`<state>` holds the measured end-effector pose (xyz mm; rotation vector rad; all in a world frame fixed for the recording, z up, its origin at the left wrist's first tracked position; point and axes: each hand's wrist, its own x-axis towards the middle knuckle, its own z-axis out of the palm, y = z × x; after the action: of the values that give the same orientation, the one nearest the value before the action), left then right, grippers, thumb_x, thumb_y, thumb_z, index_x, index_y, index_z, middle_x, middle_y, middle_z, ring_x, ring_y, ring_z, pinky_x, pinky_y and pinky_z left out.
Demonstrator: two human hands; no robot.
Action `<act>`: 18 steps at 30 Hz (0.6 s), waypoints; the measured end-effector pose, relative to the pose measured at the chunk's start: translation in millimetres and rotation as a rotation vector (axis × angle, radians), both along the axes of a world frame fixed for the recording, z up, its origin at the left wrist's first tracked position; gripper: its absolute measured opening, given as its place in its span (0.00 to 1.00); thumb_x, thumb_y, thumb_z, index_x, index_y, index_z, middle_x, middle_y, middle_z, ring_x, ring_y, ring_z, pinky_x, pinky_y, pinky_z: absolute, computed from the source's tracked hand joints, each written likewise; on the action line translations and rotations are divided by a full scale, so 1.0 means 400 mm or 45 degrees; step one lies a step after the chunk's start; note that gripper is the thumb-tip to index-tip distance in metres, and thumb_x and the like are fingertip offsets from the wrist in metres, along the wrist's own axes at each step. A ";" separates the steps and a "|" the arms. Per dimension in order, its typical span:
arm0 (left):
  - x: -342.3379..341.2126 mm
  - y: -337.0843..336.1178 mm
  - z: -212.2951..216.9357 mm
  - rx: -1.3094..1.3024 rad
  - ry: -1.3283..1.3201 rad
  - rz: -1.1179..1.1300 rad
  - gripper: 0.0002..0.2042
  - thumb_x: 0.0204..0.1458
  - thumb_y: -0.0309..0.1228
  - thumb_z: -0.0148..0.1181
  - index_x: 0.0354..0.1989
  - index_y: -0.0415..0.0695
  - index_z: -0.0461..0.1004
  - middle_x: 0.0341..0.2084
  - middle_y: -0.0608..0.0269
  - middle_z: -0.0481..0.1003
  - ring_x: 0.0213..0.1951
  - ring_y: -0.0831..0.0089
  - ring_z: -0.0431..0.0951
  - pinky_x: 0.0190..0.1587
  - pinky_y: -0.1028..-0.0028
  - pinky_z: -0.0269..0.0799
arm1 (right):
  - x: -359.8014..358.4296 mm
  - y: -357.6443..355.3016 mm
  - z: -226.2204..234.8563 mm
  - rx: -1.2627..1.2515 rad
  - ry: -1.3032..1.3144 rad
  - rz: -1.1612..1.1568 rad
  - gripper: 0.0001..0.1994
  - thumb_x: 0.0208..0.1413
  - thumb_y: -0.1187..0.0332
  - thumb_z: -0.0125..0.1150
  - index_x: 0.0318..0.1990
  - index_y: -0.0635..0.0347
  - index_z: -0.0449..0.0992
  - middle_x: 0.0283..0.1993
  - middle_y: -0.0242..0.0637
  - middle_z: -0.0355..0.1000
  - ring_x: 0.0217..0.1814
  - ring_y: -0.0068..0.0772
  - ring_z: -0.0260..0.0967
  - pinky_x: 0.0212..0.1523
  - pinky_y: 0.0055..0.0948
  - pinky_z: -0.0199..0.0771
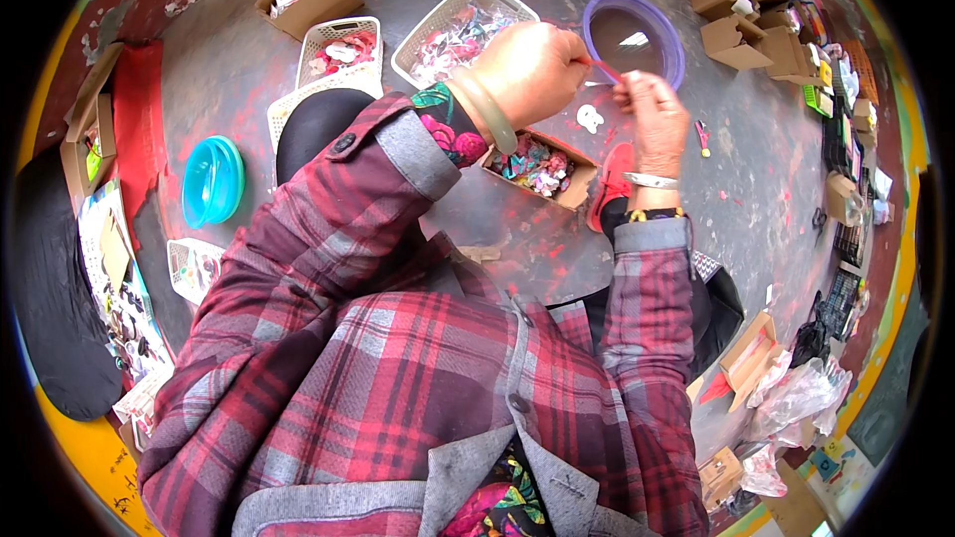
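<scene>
My left hand (529, 68), with a pale bangle at its wrist, is closed in a pinch on one end of a thin red strip (606, 72). The strip's other end is pinched by the fingers of my right hand (655, 119), so it spans the short gap between both hands. What the strip is made of is too small to tell. Below the hands a cardboard box (574, 197) holds crumpled, colourful pieces. A white flat piece (589, 118) lies on the floor between my hands and the box. Behind them stands a round purple basin (680, 58).
A white basket (400, 62) of wrapped bits stands beyond my left hand, beside a smaller basket (376, 52) with red and white pieces. Teal basins (211, 182) sit at left. Cardboard boxes (734, 42) and plastic bags (804, 396) line the right side. My red shoe (613, 179) is near the box.
</scene>
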<state>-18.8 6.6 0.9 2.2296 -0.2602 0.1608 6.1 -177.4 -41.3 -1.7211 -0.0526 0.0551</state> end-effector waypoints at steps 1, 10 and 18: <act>0.006 0.010 -0.001 0.003 -0.016 0.021 0.08 0.45 0.31 0.56 0.29 0.39 0.77 0.22 0.51 0.75 0.26 0.57 0.75 0.31 0.68 0.70 | 0.006 -0.011 -0.054 -0.012 0.114 0.049 0.06 0.49 0.71 0.57 0.28 0.64 0.76 0.25 0.28 0.72 0.25 0.16 0.66 0.25 0.17 0.66; -0.005 0.026 0.015 0.038 0.003 0.062 0.08 0.43 0.31 0.57 0.28 0.39 0.77 0.20 0.51 0.74 0.25 0.57 0.76 0.31 0.68 0.71 | -0.107 -0.020 -0.591 -1.229 0.519 0.611 0.11 0.41 0.71 0.58 0.36 0.56 0.77 0.35 0.43 0.74 0.40 0.41 0.71 0.43 0.33 0.69; 0.005 0.012 0.012 0.041 0.062 -0.010 0.08 0.44 0.31 0.56 0.28 0.39 0.76 0.20 0.51 0.74 0.26 0.57 0.76 0.30 0.67 0.71 | -0.116 0.009 -0.717 -1.429 0.548 0.613 0.22 0.46 0.74 0.50 0.51 0.42 0.70 0.49 0.44 0.68 0.52 0.45 0.65 0.51 0.36 0.64</act>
<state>-16.7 11.2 5.6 2.2608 -0.2460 0.0985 -40.3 -173.7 -328.1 -2.7287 -0.1322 0.9617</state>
